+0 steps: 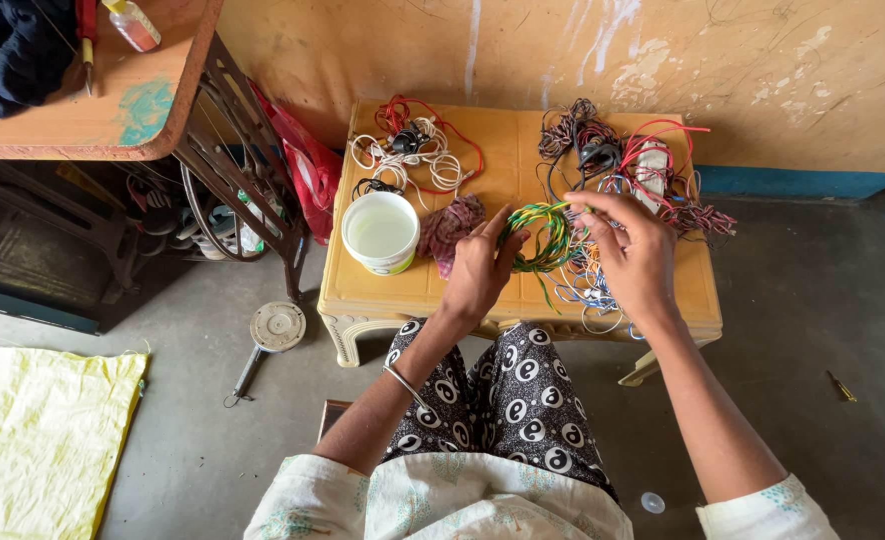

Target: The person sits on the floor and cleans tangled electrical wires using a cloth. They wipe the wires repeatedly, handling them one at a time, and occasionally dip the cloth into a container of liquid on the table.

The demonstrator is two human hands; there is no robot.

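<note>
The fingertips are mostly hidden behind the backs of both hands, so just how they pinch is hard to make out. The green and yellow wire coil (540, 236) sits between them above the yellow plastic table (413, 285): the left hand (480, 270) closes on its left edge, the right hand (635, 250) pinches its upper right. The coil is thin, glossy and loosely round. Under the right hand lies a blurred tangle of blue and white wires (585, 285). Just left stand a crumpled cloth (448, 228) and a round white tub (381, 232).
</note>
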